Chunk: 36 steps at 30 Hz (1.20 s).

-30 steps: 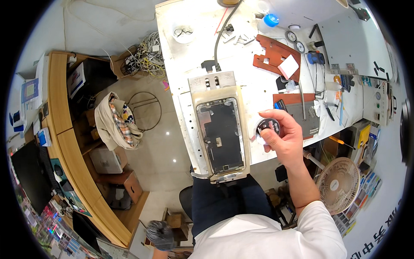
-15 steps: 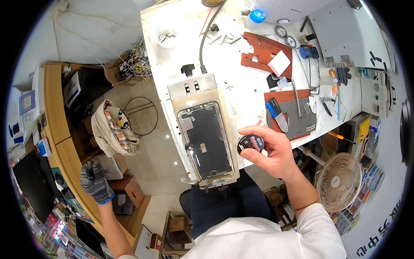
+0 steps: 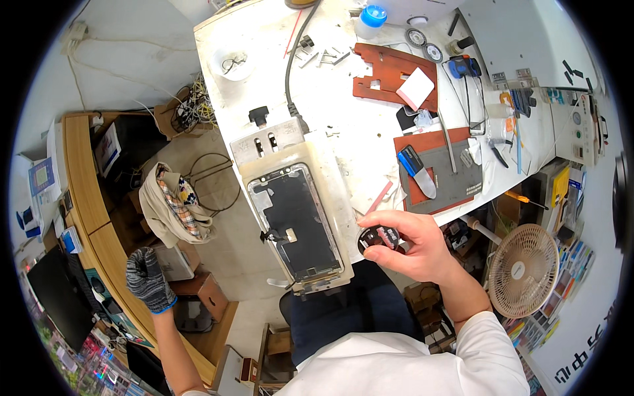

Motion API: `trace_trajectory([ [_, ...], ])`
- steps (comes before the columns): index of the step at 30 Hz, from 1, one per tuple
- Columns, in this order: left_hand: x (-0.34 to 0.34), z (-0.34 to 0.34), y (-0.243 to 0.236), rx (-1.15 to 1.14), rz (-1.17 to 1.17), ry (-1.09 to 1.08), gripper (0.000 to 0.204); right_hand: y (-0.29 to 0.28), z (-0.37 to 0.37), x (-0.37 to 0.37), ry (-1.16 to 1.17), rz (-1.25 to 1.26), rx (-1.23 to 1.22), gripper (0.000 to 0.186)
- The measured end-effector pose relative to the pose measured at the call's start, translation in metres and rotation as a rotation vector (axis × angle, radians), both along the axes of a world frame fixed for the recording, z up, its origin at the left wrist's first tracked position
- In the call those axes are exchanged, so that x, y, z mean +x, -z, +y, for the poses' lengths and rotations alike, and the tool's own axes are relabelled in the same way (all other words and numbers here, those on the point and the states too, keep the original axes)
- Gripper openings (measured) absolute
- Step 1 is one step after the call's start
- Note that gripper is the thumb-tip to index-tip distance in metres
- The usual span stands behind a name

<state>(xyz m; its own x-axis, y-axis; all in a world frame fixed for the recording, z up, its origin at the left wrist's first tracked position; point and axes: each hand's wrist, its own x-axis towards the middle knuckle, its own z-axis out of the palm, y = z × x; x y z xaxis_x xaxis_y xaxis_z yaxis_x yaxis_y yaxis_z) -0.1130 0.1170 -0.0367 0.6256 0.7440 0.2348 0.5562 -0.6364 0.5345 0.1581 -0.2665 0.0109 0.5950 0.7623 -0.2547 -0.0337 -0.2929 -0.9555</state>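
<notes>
My right hand (image 3: 422,251) pinches a small round black spool (image 3: 378,240) with a printed label between thumb and fingers, just off the near right corner of the phone screen assembly. That phone screen assembly (image 3: 300,224) lies dark side up, flex cable at its left edge, on a pale heating plate (image 3: 330,178) at the table's front left. My left hand (image 3: 149,280), in a dark grey knitted glove with a blue cuff, is held far out to the left, away from the table. Its fingers are curled closed; anything inside them is hidden.
On the white table (image 3: 343,142) are a grey-red mat (image 3: 456,191) with a blue-handled scraper (image 3: 416,170), a red-brown tray (image 3: 383,69) and a blue-capped bottle (image 3: 371,21). A fan (image 3: 524,270) stands at right, a wooden desk (image 3: 99,191) at left.
The table and its things have shifted left in the picture as the view turned. My right hand keeps the spool; my left hand stays far out, its fingers now looking more curled.
</notes>
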Motion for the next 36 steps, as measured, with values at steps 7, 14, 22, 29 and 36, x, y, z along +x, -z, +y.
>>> trace_trajectory([
  [7,0.009,-0.008,0.001,-0.068,0.001,0.057,0.01,0.001,-0.019,-0.009,-0.015,-0.021,-0.008,0.035],
  [14,0.011,-0.017,0.001,-0.032,-0.025,0.114,0.012,-0.004,-0.032,-0.017,0.009,-0.052,0.011,0.037],
  [22,0.011,-0.019,-0.002,0.019,0.062,0.086,0.012,-0.01,-0.037,-0.016,0.095,-0.066,0.005,0.038],
  [29,0.017,-0.024,-0.003,0.014,0.041,0.123,0.012,-0.015,-0.046,-0.022,0.034,-0.048,-0.043,0.037],
  [36,0.031,-0.031,-0.003,-0.093,-0.03,0.165,0.009,-0.02,-0.056,-0.033,0.011,-0.04,-0.068,0.036],
])
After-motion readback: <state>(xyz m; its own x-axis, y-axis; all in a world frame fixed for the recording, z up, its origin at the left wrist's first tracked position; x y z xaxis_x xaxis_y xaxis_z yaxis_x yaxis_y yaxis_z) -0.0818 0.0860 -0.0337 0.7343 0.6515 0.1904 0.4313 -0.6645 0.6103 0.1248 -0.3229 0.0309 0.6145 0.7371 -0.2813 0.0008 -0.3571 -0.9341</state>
